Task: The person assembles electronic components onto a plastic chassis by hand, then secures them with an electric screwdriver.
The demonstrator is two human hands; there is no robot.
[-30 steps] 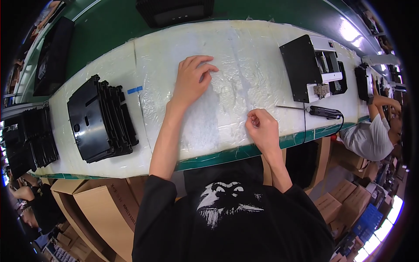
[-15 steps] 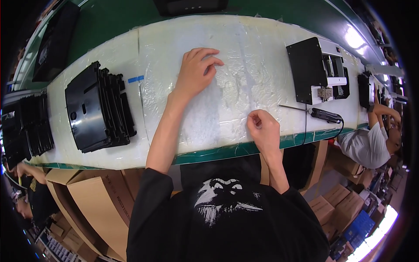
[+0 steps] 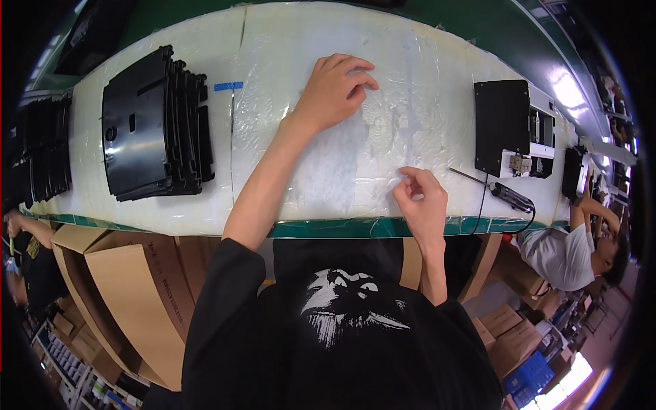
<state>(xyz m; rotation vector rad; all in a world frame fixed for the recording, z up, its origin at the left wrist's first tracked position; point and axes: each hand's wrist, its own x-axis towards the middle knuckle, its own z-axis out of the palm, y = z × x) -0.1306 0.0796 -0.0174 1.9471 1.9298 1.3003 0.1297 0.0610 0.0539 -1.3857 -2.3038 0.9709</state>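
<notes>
My left hand (image 3: 338,90) hovers over or rests on the white, film-covered tabletop (image 3: 294,51), palm down. Its fingers are loosely bent, the thumb stands apart, and I see nothing in it. Closer to the front edge, my right hand (image 3: 425,201) has its fingers curled in toward the thumb, the index finger a little raised. Whatever lies between those fingertips, if anything, is too small to make out. Just right of it is an electric screwdriver (image 3: 511,197) with a long thin shaft and a black cable.
A stack of black plastic panels (image 3: 140,133) stands left, with more black parts (image 3: 48,150) beyond. Blue tape (image 3: 228,86) marks the table. A black-and-white device (image 3: 502,126) is at the right. Cardboard boxes (image 3: 137,294) sit below the edge; a person (image 3: 567,253) works at the far right.
The whole view has shifted, so the table sits higher in the picture. My right index finger has lifted out of its ring with the thumb. The left hand keeps nearly the same shape.
</notes>
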